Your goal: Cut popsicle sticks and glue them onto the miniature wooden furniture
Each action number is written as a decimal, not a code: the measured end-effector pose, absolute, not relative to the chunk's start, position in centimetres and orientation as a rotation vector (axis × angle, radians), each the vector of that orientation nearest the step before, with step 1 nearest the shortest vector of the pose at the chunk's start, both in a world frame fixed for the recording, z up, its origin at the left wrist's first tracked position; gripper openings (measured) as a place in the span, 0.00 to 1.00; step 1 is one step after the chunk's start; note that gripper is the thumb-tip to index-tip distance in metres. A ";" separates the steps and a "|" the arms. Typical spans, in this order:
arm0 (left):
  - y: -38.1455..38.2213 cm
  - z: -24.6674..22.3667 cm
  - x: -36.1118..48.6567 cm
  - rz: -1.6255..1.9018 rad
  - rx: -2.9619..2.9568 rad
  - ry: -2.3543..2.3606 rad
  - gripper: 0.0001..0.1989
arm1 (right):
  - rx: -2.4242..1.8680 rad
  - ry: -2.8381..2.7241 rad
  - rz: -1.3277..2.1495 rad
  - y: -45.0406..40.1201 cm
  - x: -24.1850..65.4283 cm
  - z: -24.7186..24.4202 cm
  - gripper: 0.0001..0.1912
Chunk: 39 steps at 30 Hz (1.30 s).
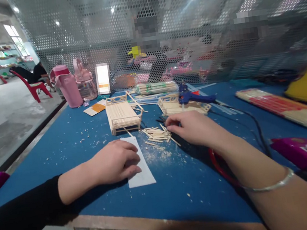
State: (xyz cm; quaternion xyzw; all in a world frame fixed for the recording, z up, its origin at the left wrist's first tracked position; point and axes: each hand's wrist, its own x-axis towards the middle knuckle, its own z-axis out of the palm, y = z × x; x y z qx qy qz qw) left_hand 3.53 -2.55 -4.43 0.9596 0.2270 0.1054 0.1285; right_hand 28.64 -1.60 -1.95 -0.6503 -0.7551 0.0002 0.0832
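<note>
- The left hand (121, 160), left of centre in the frame, lay on a white rectangular sheet of paper (142, 178), its fingers loosely bent and its thumb apart from them
- The right hand (189, 125), right of centre, was at the right edge of a loose pile of short, pale wooden sticks (156, 134); its thumb and forefinger were near each other, but whether they gripped anything could not be told
- That pile lay at the middle of the frame, amid pale crumbs on a blue tabletop (97, 201)
- A pale wooden-stick model shaped like a small bed (122, 113) stood just above the paper, upper centre of the frame
- A second, similar pale stick model (169, 108) lay right of it, partly hidden by a dark blue glue gun (196, 96)
- Above both, a clear-wrapped bundle of pale sticks (155, 88) lay by a perforated metal screen (97, 32)
- A pink lidded jug (69, 88) stood in the upper left of the frame, beside a pink see-through bottle (87, 86)
- A purple and white device (302, 152) was at the right edge
</note>
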 end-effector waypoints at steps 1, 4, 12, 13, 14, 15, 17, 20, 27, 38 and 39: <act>-2.4 -4.4 3.8 0.307 2.793 0.645 0.10 | -1.948 -2.272 0.019 -1.6 28.6 -2.2 0.07; -2.1 -4.4 4.8 0.277 2.814 0.626 0.10 | -1.899 -2.335 0.087 -1.5 28.1 -2.9 0.07; -2.7 -5.5 4.3 0.414 2.737 0.611 0.12 | -1.828 -2.230 0.017 -1.4 28.6 -2.3 0.14; -2.8 -5.5 4.1 0.411 2.725 0.598 0.12 | -1.830 -2.255 0.020 -1.3 28.5 -2.3 0.14; -2.9 -5.5 4.1 0.405 2.713 0.590 0.12 | -1.822 -2.299 0.033 -1.1 28.3 -2.4 0.15; -3.0 -5.5 4.0 0.400 2.704 0.588 0.12 | -1.808 -2.354 0.053 -0.9 28.0 -2.6 0.16; -3.3 -5.5 4.0 0.386 2.691 0.600 0.12 | -1.780 -2.456 0.088 -0.6 27.4 -2.8 0.16; -3.5 -5.5 4.2 0.386 2.683 0.645 0.11 | -1.772 -2.577 0.130 -0.2 27.2 -2.6 0.12; -3.7 -5.7 4.3 0.363 2.679 0.666 0.11 | -1.760 -2.619 0.152 1.5 28.1 -1.4 0.13; -3.7 -5.5 4.4 0.358 2.663 0.666 0.11 | -1.736 -2.583 0.083 3.9 25.9 -3.4 0.08; -3.7 -5.5 4.4 0.356 2.664 0.667 0.10 | -1.741 -2.570 0.071 3.9 26.0 -3.3 0.09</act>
